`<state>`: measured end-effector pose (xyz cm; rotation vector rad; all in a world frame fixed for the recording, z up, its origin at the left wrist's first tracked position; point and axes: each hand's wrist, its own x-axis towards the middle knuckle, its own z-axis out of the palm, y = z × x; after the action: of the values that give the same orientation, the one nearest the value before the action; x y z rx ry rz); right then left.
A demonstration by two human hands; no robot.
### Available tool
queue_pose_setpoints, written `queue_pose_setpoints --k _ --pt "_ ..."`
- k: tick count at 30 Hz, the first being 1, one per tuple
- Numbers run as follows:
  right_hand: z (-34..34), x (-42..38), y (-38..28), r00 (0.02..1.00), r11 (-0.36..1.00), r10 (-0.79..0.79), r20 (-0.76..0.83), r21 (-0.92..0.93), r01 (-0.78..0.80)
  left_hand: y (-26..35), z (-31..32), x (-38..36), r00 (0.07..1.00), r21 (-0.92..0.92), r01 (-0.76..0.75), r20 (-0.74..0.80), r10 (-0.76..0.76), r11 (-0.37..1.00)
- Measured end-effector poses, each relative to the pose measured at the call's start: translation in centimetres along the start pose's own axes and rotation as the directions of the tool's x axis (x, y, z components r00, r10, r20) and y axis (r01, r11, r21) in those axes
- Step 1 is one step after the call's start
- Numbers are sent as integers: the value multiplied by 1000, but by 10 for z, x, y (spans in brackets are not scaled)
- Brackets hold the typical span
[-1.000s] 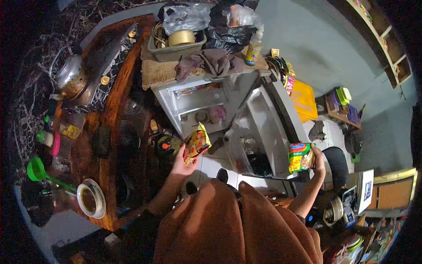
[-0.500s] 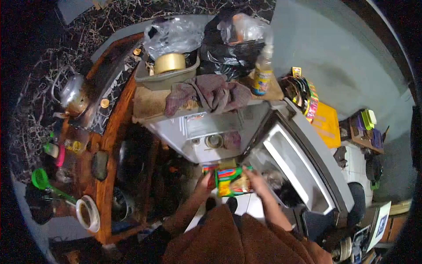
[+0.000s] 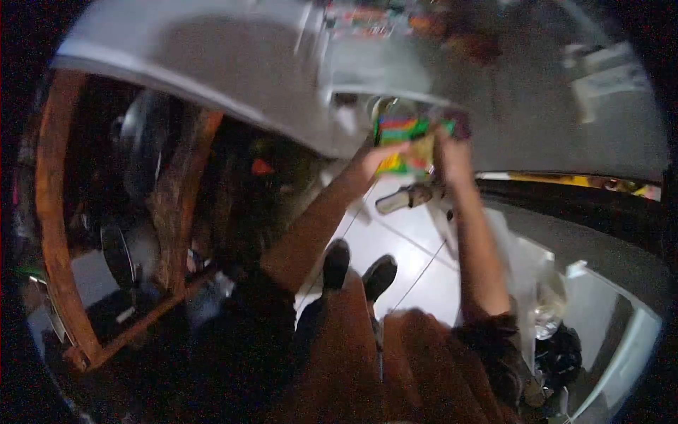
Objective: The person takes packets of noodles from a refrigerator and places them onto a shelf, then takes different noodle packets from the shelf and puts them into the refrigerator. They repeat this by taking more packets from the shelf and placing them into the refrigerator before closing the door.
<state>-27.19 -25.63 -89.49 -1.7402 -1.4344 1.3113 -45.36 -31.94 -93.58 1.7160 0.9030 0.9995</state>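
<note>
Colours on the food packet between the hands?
The food packet is mainly green, with yellow and some red; blurred, best seen in the head view.

The green-and-yellow packet (image 3: 399, 134) seems made of thin plastic film; because of blur, its gloss is difficult to judge. The floor (image 3: 385, 244) is of white tiles, smooth and glossy, with a bright reflection of light. The brown garment (image 3: 424, 360) is soft cloth, matt, falling in folds. The dark sleeve (image 3: 494, 346) is also of matt cloth. The table frame (image 3: 53, 191) is wood, orange-brown, and its inner post (image 3: 169, 233) looks rougher. The refrigerator (image 3: 233, 78) has a smooth, pale surface. A dark rounded object (image 3: 141, 148) has a slight shine, but whether metal or plastic, I cannot tell.
</note>
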Motion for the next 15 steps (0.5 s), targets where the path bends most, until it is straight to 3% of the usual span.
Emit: queue_pose_setpoints --k 2,3,4,5,7,8,10,12,14,15 --pt "-2 20 22 988 947 -144 -55 281 154 6 -6 15 976 -127 199 -61 -208 972" --pt "-5 14 3 999 866 -26 42 500 2 -9 -4 26 966 -345 156 -143 -216 925" --pt "-14 5 -19 986 722 57 154 676 -147 -7 -3 38 955 -449 126 -187 -231 885" --pt "-16 7 -11 985 723 71 158 672 -160 -5 -2 51 942 -544 85 -230 -245 835" --pt "-24 18 -1 919 702 -48 391 667 -247 17 -15 86 779 -804 347 -41 -626 484" --pt "-24 25 3 919 703 -46 392 666 -249 14 -15 99 778 -805 347 -40 -627 482" --pt "-20 38 7 933 712 -116 341 683 -161 7 -10 126 856 -700 338 -48 -514 629" --pt "-22 62 -4 951 681 -135 277 723 -114 9 -11 154 860 -639 378 -27 -510 670" --pt "-29 100 -1 945 539 -323 59 832 132 0 -2 184 860 -569 420 0 -510 707" --pt "-37 118 -5 944 540 -323 64 832 128 -12 4 204 909 -566 207 -190 -371 798"
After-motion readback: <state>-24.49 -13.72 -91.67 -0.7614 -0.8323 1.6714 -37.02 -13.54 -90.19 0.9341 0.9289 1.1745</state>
